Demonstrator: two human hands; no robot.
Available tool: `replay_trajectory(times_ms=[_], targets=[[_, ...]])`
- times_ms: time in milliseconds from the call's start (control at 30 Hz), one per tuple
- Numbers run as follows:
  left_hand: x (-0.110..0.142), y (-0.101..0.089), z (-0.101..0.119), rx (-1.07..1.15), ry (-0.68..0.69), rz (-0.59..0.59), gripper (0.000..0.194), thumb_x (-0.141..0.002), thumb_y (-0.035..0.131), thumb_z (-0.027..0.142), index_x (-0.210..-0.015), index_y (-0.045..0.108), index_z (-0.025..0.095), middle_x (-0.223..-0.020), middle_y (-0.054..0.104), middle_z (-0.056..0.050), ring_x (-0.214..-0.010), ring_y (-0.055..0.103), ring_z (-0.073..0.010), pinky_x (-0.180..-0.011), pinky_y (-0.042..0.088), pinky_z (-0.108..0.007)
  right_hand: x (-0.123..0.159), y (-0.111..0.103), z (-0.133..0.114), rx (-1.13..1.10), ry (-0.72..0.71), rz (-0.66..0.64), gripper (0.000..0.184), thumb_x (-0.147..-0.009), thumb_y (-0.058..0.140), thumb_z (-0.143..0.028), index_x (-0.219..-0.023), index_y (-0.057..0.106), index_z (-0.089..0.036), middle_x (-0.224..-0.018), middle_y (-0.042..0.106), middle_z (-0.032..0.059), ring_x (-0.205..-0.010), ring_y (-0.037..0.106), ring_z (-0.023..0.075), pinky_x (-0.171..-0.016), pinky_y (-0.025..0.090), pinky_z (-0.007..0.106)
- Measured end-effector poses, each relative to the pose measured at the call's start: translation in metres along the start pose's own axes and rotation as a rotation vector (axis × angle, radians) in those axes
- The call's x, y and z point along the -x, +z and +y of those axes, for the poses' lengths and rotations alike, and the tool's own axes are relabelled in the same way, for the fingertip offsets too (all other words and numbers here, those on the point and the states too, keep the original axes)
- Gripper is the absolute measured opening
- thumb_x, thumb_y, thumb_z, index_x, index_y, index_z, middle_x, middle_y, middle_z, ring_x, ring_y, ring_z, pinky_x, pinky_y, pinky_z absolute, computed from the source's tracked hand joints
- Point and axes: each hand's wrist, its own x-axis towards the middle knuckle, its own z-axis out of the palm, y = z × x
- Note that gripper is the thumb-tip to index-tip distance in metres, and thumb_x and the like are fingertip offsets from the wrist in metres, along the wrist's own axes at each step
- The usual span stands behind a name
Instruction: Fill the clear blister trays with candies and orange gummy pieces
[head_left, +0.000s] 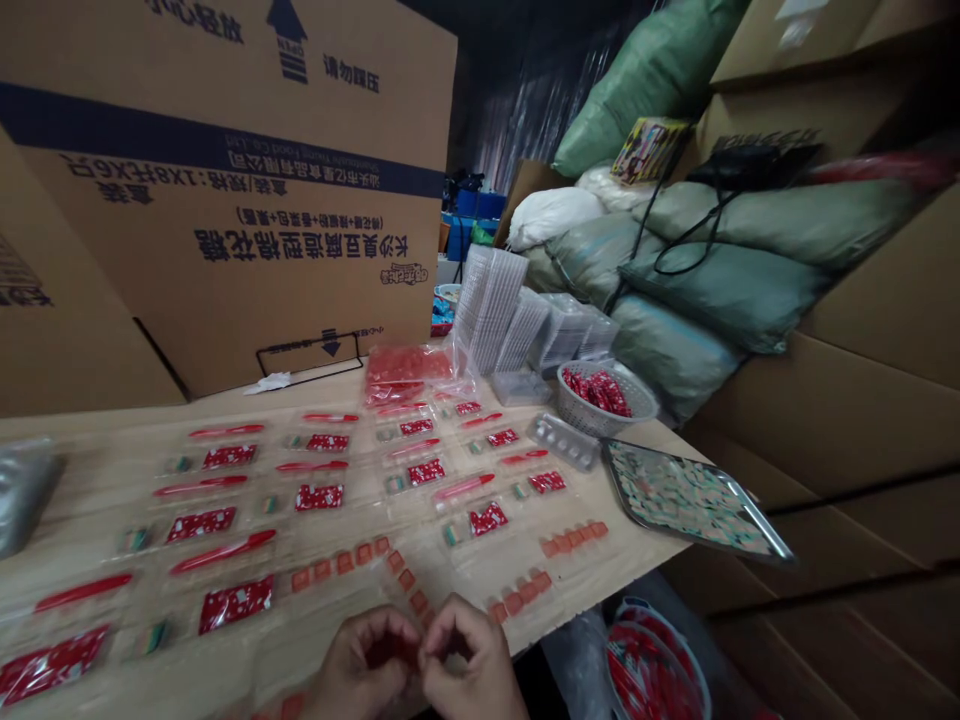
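My left hand [369,655] and my right hand [471,660] meet at the table's near edge, thumbs and fingertips pinched together. What they hold, if anything, is too small and hidden to make out. Just beyond the fingers run short rows of orange-red square pieces [406,578], with another row of orange pieces [520,594] to the right. Clear trays cover the table farther off, each with a red plastic utensil [225,551], a red patterned packet [236,604] and a small green-and-white piece [155,637].
A large cardboard box [315,220] stands behind the table [315,670]. At the right are stacked clear trays [487,305], a white basket [581,412] of red packets and a metal tray [765,535] of small green-and-white pieces. A bucket [701,680] with red items sits below.
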Motion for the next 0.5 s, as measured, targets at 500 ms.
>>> replay_trajectory(times_ms=[500], targets=[[-0.002, 0.007, -0.001, 0.249, -0.161, -0.087, 0.030, -0.045, 0.087, 0.024, -0.057, 0.061, 0.017, -0.049, 0.061, 0.006, -0.041, 0.046, -0.0050, -0.043, 0.032, -0.017, -0.001, -0.023, 0.004, -0.346, 0.064, -0.197, 0.021, -0.072, 0.070, -0.037, -0.079, 0.064, -0.019, -0.076, 0.062, 0.0018, -0.074, 0.056, 0.0163, -0.069, 0.043, 0.027]])
